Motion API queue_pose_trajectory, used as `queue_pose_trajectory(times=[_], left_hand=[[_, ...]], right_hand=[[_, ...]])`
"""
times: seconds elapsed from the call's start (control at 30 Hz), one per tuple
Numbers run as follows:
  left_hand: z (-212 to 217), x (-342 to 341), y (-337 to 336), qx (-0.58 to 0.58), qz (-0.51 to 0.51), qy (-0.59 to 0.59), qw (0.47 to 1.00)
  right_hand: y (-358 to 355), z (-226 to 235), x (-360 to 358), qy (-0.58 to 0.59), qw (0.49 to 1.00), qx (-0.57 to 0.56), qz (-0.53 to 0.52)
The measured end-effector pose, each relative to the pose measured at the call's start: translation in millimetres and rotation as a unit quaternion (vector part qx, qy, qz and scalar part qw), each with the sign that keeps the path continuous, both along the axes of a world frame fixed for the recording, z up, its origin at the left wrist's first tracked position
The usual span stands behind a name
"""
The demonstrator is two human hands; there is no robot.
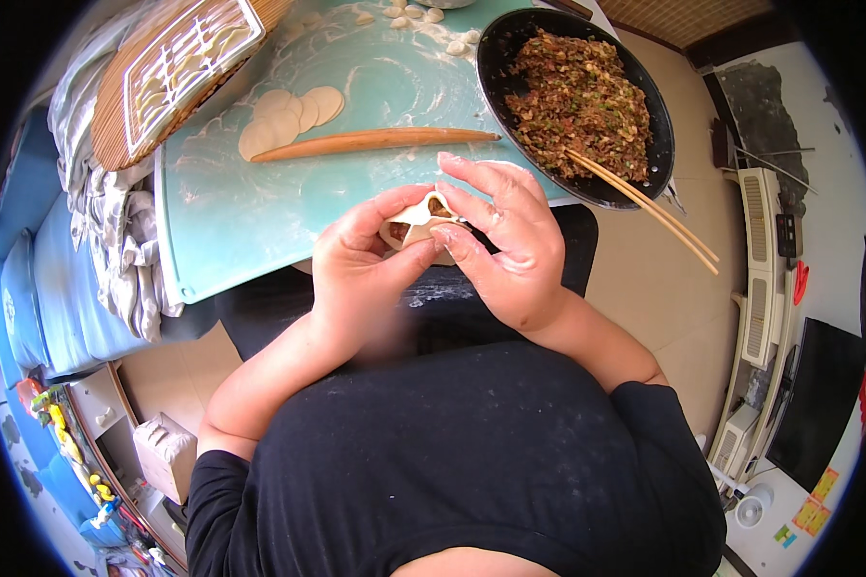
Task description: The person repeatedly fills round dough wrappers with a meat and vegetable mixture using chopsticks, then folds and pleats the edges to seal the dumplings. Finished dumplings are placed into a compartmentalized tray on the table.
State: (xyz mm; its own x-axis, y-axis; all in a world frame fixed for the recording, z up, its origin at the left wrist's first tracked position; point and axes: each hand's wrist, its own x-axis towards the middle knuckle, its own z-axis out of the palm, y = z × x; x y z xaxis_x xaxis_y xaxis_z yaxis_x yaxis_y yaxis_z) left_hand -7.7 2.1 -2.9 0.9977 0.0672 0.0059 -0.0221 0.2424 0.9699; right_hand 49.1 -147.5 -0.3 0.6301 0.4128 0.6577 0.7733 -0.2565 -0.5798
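Observation:
Between my two hands, just past the table's near edge, is a dumpling (418,229) with its wrapper pinched together at the middle. Brown filling shows through a gap on either side of the pinch. My left hand (370,245) holds its left side, thumb in front and fingers behind. On the right, my right hand (510,231) pinches the wrapper with thumb and index finger, its other fingers raised and dusted with flour. Beyond them a wooden rolling pin (375,142) lies across the mat, beside a fan of round dumpling wrappers (289,117).
A black pan (491,77) of minced filling (582,101) stands at the right, chopsticks (645,202) resting over its rim. The floured green mat (212,221) covers the table. Small dough pieces (414,12) lie at the back. A woven tray (115,106) sits far left, near crumpled cloth (130,250).

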Motion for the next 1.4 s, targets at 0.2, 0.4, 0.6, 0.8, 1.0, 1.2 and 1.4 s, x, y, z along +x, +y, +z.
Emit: queue_pose_trajectory(times=[0.2,0.4,0.6,0.8,1.0,1.2,1.4], left_hand=[[-1,1,-2,-0.012,0.003,0.005,1.000],[-5,0,-4,-0.042,-0.016,0.019,0.999],[-2,-1,0,-0.055,-0.025,0.021,0.998],[0,0,0,-0.062,-0.020,0.028,0.997],[1,-1,4,0.005,-0.047,0.025,0.999],[1,1,4,0.031,-0.046,0.020,0.998],[4,2,6,0.007,-0.089,0.052,0.995]], right_hand=[[4,2,1,-0.080,0.996,-0.014,-0.034],[2,4,-1,-0.121,0.990,-0.049,-0.054],[1,0,2,-0.049,0.998,-0.041,-0.022],[1,8,1,0.105,0.992,-0.027,0.068],[-1,6,3,0.068,0.994,-0.032,0.082],[-3,9,4,-0.029,0.996,-0.071,0.053],[-7,11,2,-0.056,0.994,-0.064,0.062]])
